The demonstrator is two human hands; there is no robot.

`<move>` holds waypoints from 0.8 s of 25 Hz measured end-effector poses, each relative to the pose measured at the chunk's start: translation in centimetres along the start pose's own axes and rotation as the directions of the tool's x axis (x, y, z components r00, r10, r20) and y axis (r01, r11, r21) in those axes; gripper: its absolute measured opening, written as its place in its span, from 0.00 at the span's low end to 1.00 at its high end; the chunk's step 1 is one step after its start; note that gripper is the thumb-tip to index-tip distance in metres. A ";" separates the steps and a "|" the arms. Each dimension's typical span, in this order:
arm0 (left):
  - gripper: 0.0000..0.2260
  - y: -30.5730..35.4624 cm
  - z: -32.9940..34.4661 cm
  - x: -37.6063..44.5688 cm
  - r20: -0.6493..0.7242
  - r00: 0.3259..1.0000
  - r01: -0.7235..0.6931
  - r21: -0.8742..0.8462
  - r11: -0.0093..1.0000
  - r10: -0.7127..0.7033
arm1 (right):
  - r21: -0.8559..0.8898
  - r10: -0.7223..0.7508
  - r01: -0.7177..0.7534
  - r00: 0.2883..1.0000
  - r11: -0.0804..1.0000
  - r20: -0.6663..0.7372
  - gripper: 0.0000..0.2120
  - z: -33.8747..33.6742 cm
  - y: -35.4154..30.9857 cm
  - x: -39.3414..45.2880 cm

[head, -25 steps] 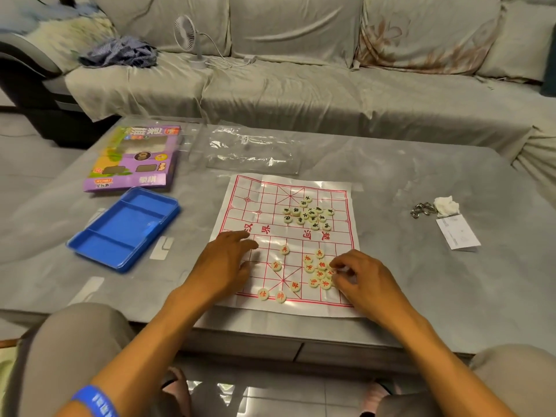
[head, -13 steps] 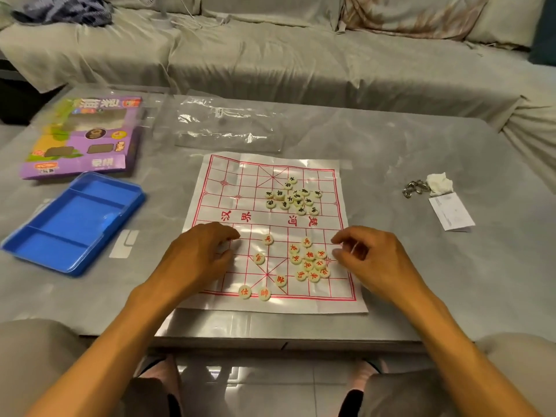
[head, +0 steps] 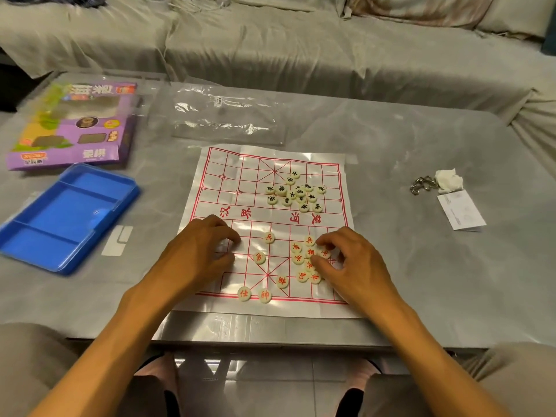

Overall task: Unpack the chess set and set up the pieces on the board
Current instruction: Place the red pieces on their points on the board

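Right now a person sits at a grey table [head: 391, 164] with a thin plastic chess board [head: 270, 227] spread near its front edge. Black-lettered pieces [head: 296, 191] lie in a loose heap on the far right part of the board. Red-lettered pieces [head: 307, 260] cluster on the near right part, with a few already spread toward the near edge, two of them on the bottom line.

To do this step well, it seems best to lift one red piece at a time clear of the cluster, read its character, and set it squarely on a line crossing, while the other hand pins the light sheet so it does not slide or wrinkle.

Left hand [head: 198, 254]: resting on the near left part of the board, fingers loosely curled; whether it holds a piece under them cannot be told.

Right hand [head: 352, 263]: curled fingertips touching the red cluster; whether they have pinched one piece cannot be told.

An empty blue tray [head: 64, 218] and the purple box [head: 72, 127] lie near the table's left edge.
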State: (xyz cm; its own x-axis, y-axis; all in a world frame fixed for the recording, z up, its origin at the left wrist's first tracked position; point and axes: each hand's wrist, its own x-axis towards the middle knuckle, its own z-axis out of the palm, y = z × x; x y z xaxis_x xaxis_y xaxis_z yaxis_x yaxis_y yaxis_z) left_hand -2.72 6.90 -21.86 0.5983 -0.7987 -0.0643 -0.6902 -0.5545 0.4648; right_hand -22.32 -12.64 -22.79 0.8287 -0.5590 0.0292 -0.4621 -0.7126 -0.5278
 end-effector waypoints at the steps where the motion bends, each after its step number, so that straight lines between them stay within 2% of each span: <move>1: 0.12 0.0 0.0 0.0 0.002 1.000 -0.001 -0.008 1.000 0.001 | -0.021 0.005 -0.005 1.000 1.000 -0.009 0.17 0.3 -0.1 0.2; 5: 0.12 0.0 0.0 0.0 0.001 1.000 -0.003 -0.017 1.000 0.003 | -0.035 0.014 -0.014 1.000 0.999 -0.012 0.18 1.0 -0.1 0.3; 8: 0.12 -0.3 0.0 0.1 0.006 1.000 -0.002 -0.021 1.000 0.002 | -0.013 -0.003 0.002 0.998 1.000 -0.066 0.16 0.9 -0.2 0.4; 12: 0.13 -0.3 0.1 0.2 -0.001 1.000 -0.007 -0.030 1.000 0.007 | 0.067 0.004 0.002 0.995 0.998 -0.101 0.15 -0.5 -0.3 0.0; 16: 0.13 -0.3 0.2 0.0 0.004 1.000 -0.007 -0.024 1.000 0.007 | 0.089 -0.054 0.055 0.998 0.995 -0.011 0.13 -1.4 -1.0 -2.3; 20: 0.14 -0.4 0.4 -0.4 -0.003 1.000 -0.014 -0.021 1.000 0.014 | -0.025 -0.115 0.119 0.984 0.993 0.133 0.14 0.1 -1.5 -3.3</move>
State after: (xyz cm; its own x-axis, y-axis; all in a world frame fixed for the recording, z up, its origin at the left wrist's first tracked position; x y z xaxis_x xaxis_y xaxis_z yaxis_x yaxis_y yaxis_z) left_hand -2.83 7.37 -22.39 0.5898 -0.8057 -0.0547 -0.6899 -0.5379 0.4844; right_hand -24.31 -9.70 -22.14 0.9109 -0.4120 -0.0235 -0.3677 -0.7846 -0.4992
